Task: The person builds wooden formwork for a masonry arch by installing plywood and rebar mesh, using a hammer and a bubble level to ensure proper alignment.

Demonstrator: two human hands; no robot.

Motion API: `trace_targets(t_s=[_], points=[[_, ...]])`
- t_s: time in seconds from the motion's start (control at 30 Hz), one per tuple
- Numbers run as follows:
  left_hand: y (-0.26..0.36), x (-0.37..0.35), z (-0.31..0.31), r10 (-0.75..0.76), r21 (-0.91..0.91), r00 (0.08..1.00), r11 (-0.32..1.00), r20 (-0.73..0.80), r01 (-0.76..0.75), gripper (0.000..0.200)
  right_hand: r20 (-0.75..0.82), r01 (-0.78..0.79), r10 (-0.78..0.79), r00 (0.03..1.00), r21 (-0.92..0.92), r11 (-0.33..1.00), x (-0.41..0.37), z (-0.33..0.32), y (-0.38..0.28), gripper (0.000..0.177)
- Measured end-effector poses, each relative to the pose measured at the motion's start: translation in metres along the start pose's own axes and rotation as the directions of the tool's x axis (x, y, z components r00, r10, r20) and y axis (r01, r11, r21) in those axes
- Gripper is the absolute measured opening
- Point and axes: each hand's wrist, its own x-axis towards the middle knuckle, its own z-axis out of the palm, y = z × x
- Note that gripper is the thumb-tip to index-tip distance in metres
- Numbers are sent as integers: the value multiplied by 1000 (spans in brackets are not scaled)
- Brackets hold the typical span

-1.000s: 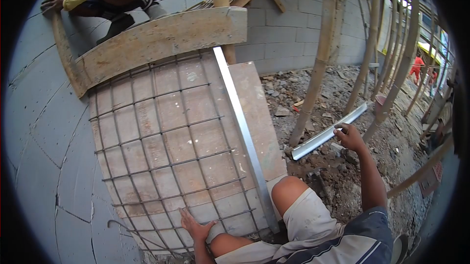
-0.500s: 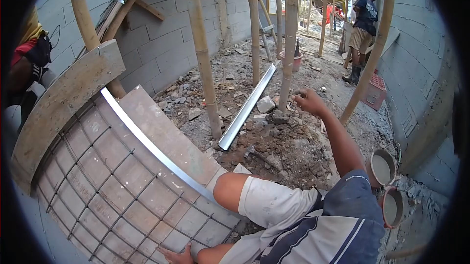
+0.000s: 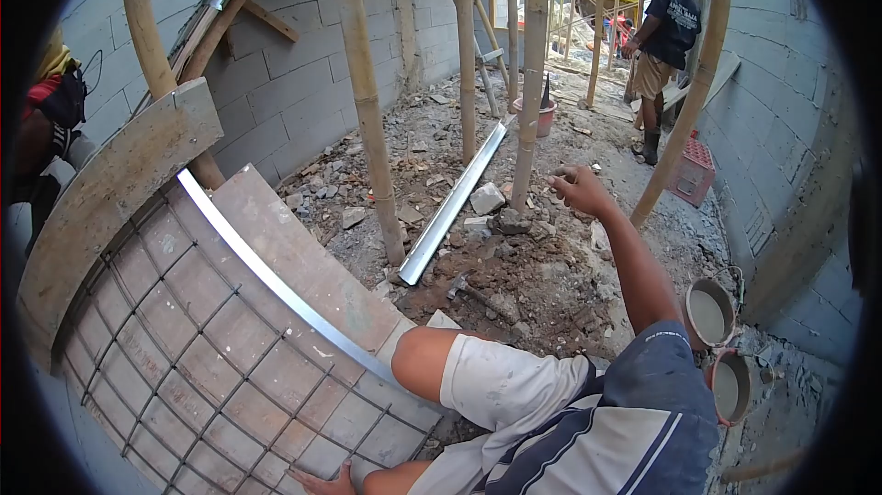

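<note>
Right hand (image 3: 579,190), loosely clenched, hangs just right of the channel (image 3: 450,210) (long axis receding); left hand (image 3: 322,481) lies flat on the mesh (image 3: 184,348).

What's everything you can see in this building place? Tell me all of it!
Bamboo poles: several, tan, upright over the rubble.
Metal channels: two, silver; one beside the mesh, one lying on the rubble.
Steel mesh: one, dark, lower left on brown panel.
Curved board: one, grey-brown, above the mesh.
Buckets: two, grey inside, lower right.
Crate: one, red, by right wall.
People: two; one standing far off, one at left edge.
Left hand: one, flat on mesh, bottom edge.
Right hand: one, raised over rubble, fingers curled.
</note>
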Motion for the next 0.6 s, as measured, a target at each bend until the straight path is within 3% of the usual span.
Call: trace_targets(t_s=[0.17, 0.27, 0.37, 0.47, 0.6], points=[[7, 1, -7, -32, -136, 999, 990, 29, 36, 135, -14, 20, -20, 1000, 1, 1000, 5, -1, -2, 35], [12, 1, -12, 21, -139, 1000, 990, 0, -21, 134, -20, 31, -31, 999, 15, 999, 6, -2, -8, 36], [8, -1, -7, -26, -168, 1000, 985, 6, 27, 134, -26, 31, -31, 999, 3, 1000, 7, -2, -10, 36], [-2, 0, 1, -75, -59, 996, 995, 42, 77, 135, -23, 44, -44, 999, -17, 999, 12, 0, -11, 36], [1, 0, -2, -31, -65, 999, 997, 10, 31, 136, -28, 74, -74, 997, -10, 997, 17, 4, -10, 35]])
